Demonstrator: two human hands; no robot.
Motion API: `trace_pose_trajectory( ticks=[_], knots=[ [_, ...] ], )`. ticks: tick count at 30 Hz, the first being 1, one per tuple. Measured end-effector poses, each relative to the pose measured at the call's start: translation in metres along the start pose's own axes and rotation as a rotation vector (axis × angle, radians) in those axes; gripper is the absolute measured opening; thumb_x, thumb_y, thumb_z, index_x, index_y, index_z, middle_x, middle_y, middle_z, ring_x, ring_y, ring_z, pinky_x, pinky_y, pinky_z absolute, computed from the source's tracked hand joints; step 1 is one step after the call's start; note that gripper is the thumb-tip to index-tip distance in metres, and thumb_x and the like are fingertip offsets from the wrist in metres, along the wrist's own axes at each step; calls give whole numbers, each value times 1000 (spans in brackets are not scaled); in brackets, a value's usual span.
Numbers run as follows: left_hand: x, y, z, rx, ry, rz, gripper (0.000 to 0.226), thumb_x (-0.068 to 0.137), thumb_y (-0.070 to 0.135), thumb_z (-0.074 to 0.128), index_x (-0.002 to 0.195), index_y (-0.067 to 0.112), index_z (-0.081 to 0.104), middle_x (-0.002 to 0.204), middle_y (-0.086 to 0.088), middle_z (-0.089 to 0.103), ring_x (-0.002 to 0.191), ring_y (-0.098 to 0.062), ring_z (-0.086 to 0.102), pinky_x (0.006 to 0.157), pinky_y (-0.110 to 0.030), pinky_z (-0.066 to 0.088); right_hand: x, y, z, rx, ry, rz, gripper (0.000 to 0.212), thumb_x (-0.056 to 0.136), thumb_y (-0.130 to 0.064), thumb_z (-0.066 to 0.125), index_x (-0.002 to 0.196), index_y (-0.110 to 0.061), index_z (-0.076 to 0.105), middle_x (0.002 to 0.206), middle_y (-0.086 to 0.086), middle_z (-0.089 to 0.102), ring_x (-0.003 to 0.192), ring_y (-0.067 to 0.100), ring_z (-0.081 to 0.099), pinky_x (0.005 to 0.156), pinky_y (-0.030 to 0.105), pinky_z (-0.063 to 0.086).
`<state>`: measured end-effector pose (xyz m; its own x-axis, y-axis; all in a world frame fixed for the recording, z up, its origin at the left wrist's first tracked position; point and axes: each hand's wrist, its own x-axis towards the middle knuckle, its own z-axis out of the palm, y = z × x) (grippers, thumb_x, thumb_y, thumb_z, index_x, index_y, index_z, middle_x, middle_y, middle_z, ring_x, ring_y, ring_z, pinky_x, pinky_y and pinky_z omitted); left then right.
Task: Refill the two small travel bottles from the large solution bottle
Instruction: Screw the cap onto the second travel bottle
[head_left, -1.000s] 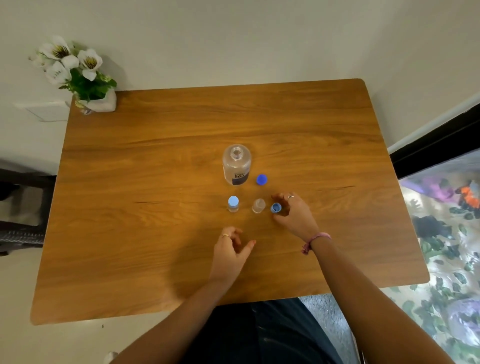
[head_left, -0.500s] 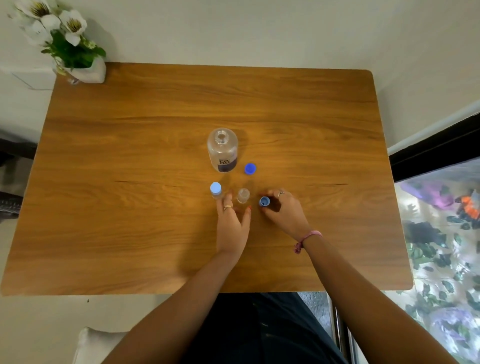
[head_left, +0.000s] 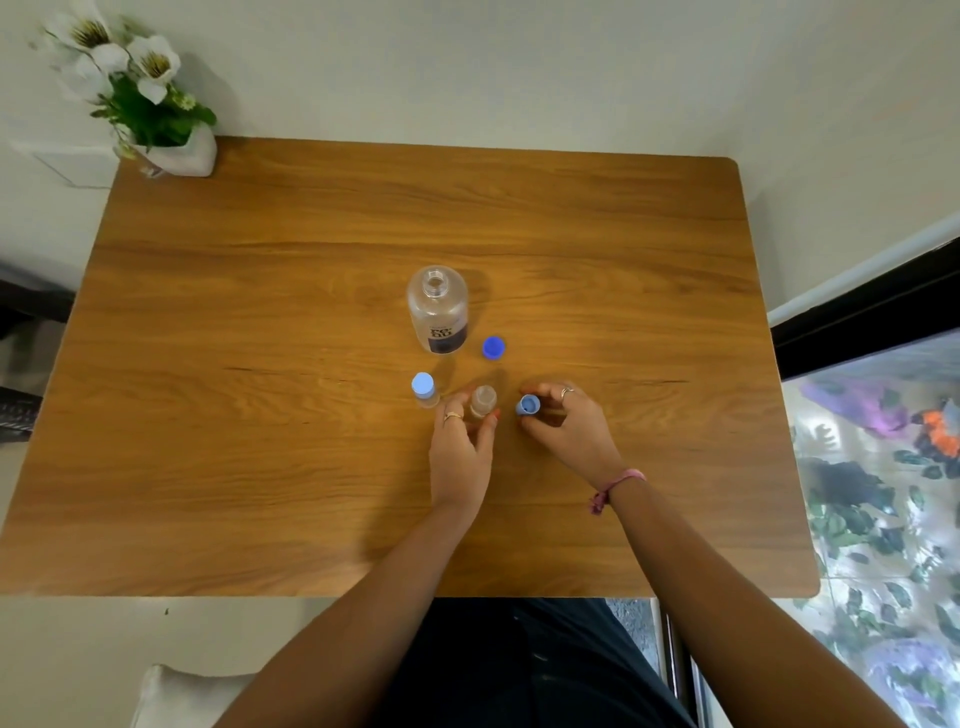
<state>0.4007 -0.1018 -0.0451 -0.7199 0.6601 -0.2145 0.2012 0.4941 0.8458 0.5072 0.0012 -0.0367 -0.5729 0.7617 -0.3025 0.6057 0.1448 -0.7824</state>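
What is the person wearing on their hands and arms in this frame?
Both forearms are bare, with no sleeves in view. The left hand wears a thin gold-coloured ring on one finger. The right hand also wears a ring, and a pink band circles its wrist, with a loose end hanging down.

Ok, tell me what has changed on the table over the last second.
The left hand moved forward from the bare table and closed its fingers around the open small bottle. The right hand kept hold of the light blue cap. The large bottle, its dark blue cap and the capped small bottle stayed where they were.
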Motion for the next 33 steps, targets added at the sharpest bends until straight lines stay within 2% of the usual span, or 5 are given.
trace_pose_trajectory(
  ticks=[10, 14, 20, 28, 33],
  knots=[
    [0, 60, -36, -163, -47, 176, 25, 84, 21, 72, 105, 26, 59, 98, 1, 60, 72, -3, 57, 58, -11, 43, 12, -42, -35, 360, 138, -8, 30, 76, -7, 74, 98, -27, 65, 118, 3, 59, 98, 4, 65, 87, 29, 53],
    [7, 101, -60, -218, -11, 272, 30, 82, 23, 75, 99, 40, 57, 97, 8, 60, 79, -7, 58, 59, -16, 45, 14, -77, -51, 467, 160, -89, 35, 77, -6, 73, 106, -22, 61, 114, -1, 65, 97, 6, 65, 79, 22, 54],
    [32, 143, -95, -203, 51, 400, 32, 79, 35, 76, 104, 18, 65, 99, 8, 60, 95, -12, 60, 71, -28, 53, 15, -140, -76, 550, 217, -213, 41, 75, -5, 75, 105, -25, 56, 104, -7, 65, 91, 3, 66, 75, 21, 53],
    [61, 203, -156, -294, 43, 493, 26, 75, 27, 80, 96, 28, 64, 95, 9, 66, 93, -1, 62, 80, -15, 50, 16, -232, -115, 665, 242, -422, 34, 76, -4, 73, 105, -11, 58, 105, 8, 70, 97, 18, 67, 81, 26, 54],
    [74, 238, -193, -387, 21, 503, 28, 75, 24, 80, 92, 38, 61, 97, 7, 69, 91, -2, 66, 82, -20, 55, 14, -300, -136, 641, 238, -558, 21, 83, -5, 66, 101, -16, 64, 102, 4, 71, 93, 17, 67, 68, 21, 52]
  ],
)
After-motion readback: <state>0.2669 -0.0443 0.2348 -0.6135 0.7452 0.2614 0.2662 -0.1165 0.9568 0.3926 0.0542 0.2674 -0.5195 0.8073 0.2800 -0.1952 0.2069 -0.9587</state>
